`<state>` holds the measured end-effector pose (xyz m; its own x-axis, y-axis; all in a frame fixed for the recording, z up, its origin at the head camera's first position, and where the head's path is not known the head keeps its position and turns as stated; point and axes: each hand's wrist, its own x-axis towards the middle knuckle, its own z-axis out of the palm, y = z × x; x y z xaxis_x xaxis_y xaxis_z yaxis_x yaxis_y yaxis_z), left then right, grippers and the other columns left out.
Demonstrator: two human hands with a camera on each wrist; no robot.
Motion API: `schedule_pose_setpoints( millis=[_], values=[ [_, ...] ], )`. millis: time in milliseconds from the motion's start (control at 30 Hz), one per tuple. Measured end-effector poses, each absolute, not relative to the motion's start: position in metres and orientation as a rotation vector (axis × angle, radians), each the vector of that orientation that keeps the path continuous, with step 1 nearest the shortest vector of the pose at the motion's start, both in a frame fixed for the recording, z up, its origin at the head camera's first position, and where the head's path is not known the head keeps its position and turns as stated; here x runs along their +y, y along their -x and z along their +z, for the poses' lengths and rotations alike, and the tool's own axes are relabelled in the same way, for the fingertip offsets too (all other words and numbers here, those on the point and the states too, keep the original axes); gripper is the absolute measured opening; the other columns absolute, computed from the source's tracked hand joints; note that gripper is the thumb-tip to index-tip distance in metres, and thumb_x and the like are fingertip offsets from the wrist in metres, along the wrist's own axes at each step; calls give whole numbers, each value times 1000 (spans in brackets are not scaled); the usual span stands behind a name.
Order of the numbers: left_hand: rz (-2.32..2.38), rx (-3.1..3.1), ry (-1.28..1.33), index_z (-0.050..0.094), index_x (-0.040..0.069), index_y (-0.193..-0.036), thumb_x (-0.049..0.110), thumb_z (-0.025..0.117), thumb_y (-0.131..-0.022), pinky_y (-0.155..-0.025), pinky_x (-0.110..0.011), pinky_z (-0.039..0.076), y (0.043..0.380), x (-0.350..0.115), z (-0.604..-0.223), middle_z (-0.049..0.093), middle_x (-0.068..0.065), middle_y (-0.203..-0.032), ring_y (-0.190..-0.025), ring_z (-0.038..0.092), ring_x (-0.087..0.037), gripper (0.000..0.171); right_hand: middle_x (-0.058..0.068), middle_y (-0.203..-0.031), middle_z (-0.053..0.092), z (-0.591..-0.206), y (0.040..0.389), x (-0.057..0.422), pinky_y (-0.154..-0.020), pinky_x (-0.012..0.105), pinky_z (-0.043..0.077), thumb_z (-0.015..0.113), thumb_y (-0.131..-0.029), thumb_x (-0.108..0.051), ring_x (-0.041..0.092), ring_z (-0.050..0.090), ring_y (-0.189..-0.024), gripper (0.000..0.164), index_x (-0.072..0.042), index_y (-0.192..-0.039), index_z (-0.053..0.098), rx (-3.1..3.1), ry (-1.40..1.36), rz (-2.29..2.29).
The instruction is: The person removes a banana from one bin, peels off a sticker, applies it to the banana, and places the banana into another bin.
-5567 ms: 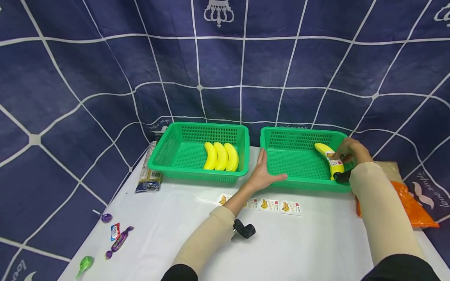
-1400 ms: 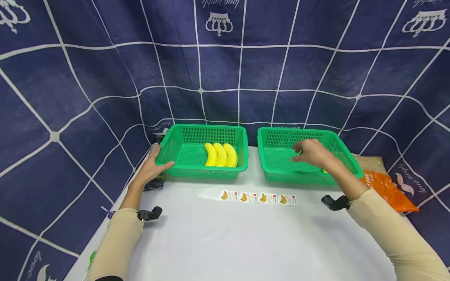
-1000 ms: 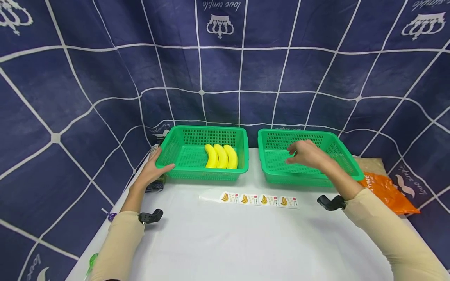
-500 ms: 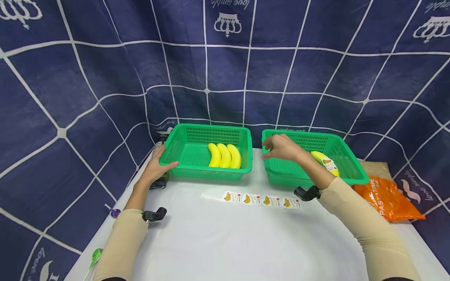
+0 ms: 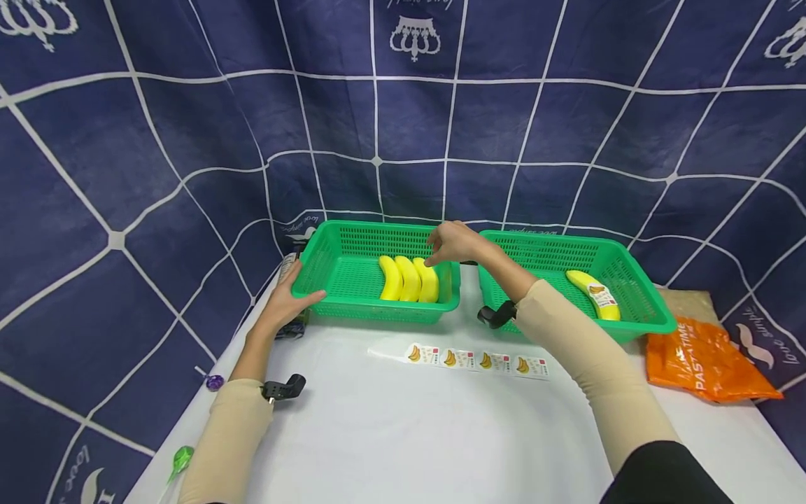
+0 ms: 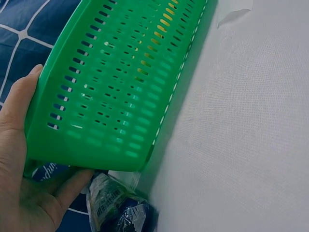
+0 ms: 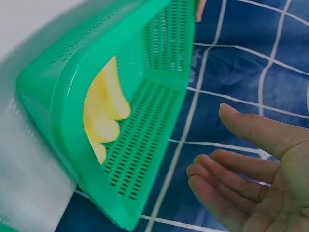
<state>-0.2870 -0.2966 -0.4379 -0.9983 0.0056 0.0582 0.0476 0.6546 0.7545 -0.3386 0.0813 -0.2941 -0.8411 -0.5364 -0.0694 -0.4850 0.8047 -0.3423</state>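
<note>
My left hand (image 5: 286, 302) rests at the front left corner of the left green basket (image 5: 365, 309), thumb along the front rim and fingers along its side. In the left wrist view the fingers look fairly straight against the basket's end. Three yellow bananas (image 5: 409, 280) lie side by side in this basket. My right hand (image 5: 455, 242) is over its right end, just above the rightmost banana; in the right wrist view its fingers are loosely bent with nothing between them. The right green basket (image 5: 554, 245) holds one banana (image 5: 580, 281) bearing a white banana-picture label (image 5: 603, 297).
A strip of several banana labels (image 5: 475, 360) lies on the white table before the baskets. An orange pasta bag (image 5: 705, 360) sits at right. A dark packet (image 6: 116, 203) is beside the left basket. Wrapped candy (image 5: 215, 382) and a green lollipop (image 5: 182, 458) lie at left.
My right hand has left the labelled banana and moved leftward to the left basket. My left hand went earlier from the right basket to the left basket's corner and stays there.
</note>
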Motion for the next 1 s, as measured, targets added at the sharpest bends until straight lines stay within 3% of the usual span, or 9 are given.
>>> schedule_pose_setpoints(
  millis=[133,300,533,767,1000],
  values=[
    [-1327,-2773,49,4,20,-158,47,71,-84,-116,-70,14,284,-298,-440,-2,-7,-166,-151,2,-42,103,12,-117,71,-302,353,67,-101,43,49,76,-84,-30,27,63,-109,50,-3,-125,65,2790,802,-439],
    [-1365,-2752,51,4,22,-158,55,71,-81,-113,-73,14,284,-300,-444,0,-9,-166,-150,3,-45,107,13,-123,68,-311,370,55,-95,41,54,77,-83,-32,27,63,-112,52,-3,-125,65,2774,765,-383],
    [-1363,-2733,66,7,22,-158,59,72,-78,-115,-71,13,292,-300,-445,0,-6,-167,-151,3,-42,109,14,-131,63,-326,393,45,-97,41,53,76,-84,-32,31,58,-119,51,-3,-125,65,2766,695,-327],
    [-1367,-2726,71,8,25,-158,52,73,-81,-116,-70,14,298,-300,-443,1,-3,-167,-152,3,-39,105,15,-130,63,-339,409,32,-86,33,57,75,-86,-29,26,69,-101,52,-1,-127,62,2703,637,-361],
    [-1351,-2711,73,10,21,-158,45,74,-82,-116,-68,15,296,-301,-451,5,-8,-166,-152,6,-40,102,13,-123,67,-346,418,20,-87,37,57,76,-85,-30,27,69,-102,50,-2,-124,64,2690,602,-340]
  ],
)
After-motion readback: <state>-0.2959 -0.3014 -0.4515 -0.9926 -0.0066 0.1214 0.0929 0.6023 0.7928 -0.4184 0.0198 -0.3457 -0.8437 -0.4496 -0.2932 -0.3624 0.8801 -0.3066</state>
